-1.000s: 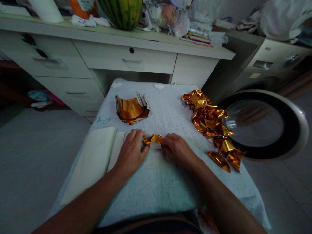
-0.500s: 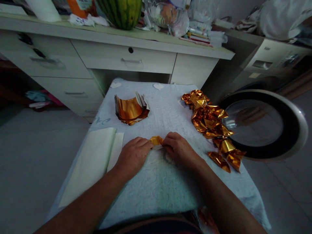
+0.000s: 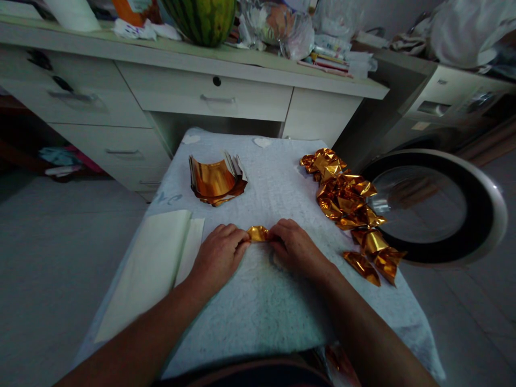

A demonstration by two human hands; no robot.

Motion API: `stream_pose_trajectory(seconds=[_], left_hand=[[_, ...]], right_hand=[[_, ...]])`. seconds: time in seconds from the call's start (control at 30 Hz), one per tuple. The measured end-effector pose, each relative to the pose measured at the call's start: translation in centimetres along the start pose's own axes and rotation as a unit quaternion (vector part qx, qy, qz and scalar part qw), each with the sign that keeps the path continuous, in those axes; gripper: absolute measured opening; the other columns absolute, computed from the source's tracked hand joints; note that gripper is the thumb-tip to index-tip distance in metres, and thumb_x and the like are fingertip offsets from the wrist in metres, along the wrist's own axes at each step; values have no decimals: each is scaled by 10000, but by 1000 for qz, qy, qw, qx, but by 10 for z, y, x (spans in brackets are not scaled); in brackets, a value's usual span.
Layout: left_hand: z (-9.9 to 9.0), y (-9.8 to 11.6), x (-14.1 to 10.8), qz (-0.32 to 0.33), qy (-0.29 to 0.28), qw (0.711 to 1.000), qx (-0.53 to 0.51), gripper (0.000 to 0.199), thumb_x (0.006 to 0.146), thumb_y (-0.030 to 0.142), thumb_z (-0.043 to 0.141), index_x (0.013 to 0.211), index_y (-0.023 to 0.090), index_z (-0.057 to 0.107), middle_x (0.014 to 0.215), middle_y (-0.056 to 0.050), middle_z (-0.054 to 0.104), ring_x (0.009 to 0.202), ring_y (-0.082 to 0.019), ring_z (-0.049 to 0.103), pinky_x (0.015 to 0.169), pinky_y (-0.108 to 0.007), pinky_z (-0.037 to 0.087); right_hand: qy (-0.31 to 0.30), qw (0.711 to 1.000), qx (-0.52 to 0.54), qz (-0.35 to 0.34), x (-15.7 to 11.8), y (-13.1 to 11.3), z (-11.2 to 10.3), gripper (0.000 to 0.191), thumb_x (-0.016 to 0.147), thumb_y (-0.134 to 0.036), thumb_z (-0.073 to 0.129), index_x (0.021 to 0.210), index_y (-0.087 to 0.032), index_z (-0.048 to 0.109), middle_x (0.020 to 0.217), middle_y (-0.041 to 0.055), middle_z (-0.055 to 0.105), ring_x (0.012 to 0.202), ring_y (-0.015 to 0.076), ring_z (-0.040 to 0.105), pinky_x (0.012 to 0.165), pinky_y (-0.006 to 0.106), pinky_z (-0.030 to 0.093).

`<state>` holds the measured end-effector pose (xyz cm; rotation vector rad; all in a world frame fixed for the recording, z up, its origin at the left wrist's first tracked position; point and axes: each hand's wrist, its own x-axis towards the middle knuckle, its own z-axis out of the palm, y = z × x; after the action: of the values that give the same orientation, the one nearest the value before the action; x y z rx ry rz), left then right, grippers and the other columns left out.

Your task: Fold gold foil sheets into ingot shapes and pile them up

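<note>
Between my two hands is a small piece of gold foil paper [image 3: 258, 234], gathered at both ends. My left hand [image 3: 222, 250] pinches its left end and my right hand [image 3: 296, 244] pinches its right end. The ends themselves are hidden by the fingers. Beyond my left hand lies a curved stack of gold foil sheets [image 3: 213, 180]. To the right, a heap of folded, twisted gold foil pieces [image 3: 346, 199] runs along the edge. White paper sheets [image 3: 147, 269] lie beside my left forearm.
A pale blue cloth [image 3: 278, 172] covers the table. Behind it stands a white cabinet [image 3: 250, 102] with a watermelon [image 3: 201, 21] and clutter on top. The open round washing machine door [image 3: 484, 209] reaches close to the table's right edge.
The foil's middle now looks fuller and the pale strip below it is no longer seen. My left hand has shifted slightly left; the right hand is almost still.
</note>
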<state>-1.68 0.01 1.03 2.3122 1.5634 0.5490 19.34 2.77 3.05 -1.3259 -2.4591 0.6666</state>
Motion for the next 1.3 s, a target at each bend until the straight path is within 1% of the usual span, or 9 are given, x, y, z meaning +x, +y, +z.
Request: stream_pose_trajectory(seconds=[0.3,0.67,0.8,0.93,1.07,1.2,1.3], left_hand=[[-1,3,5,-15,-14,999,35,197,962,214,463,903,171,645,871,-68,630,859,-232,566,818,-389,468],[-1,7,5,-48,-25,993,106,179,951,227,472,854,170,611,864,-81,640,846,-251,579,795,-394,457],[1,8,6,-42,-19,991,123,189,948,225,459,876,165,623,863,-87,648,836,-258,579,780,-398,448],[1,11,6,-44,-14,989,141,214,951,226,445,842,176,622,843,-78,644,817,-245,578,767,-382,439],[-1,14,5,-53,-13,987,152,223,953,228,439,847,172,627,848,-83,640,827,-254,574,764,-394,435],[-2,15,4,-65,2,985,162,214,948,271,469,832,186,628,846,-79,632,818,-257,567,742,-391,431],[-2,14,3,-72,3,983,170,217,942,299,486,819,190,628,850,-81,626,817,-264,567,735,-396,433]], right_hand=[[-17,998,-45,47,6,-1,4,155,939,-164,552,954,-158,706,872,54,653,847,173,546,815,299,387],[-8,994,-40,102,7,-4,3,139,923,-187,576,956,-182,711,913,57,658,874,196,538,802,322,356],[-1,993,-47,111,8,-3,3,127,926,-229,590,944,-187,709,910,59,648,872,204,516,780,334,331],[-11,991,-52,123,10,-3,2,142,937,-257,584,905,-192,705,902,59,649,880,211,505,767,342,306],[-16,990,-65,126,14,-1,3,167,945,-291,577,897,-190,700,919,68,659,899,222,514,766,350,301],[-20,988,-82,130,16,1,5,195,949,-320,573,888,-186,699,919,75,664,906,230,527,764,353,304],[-12,988,-85,129,16,1,5,207,949,-336,573,872,-188,697,909,68,667,897,229,535,761,352,307]])
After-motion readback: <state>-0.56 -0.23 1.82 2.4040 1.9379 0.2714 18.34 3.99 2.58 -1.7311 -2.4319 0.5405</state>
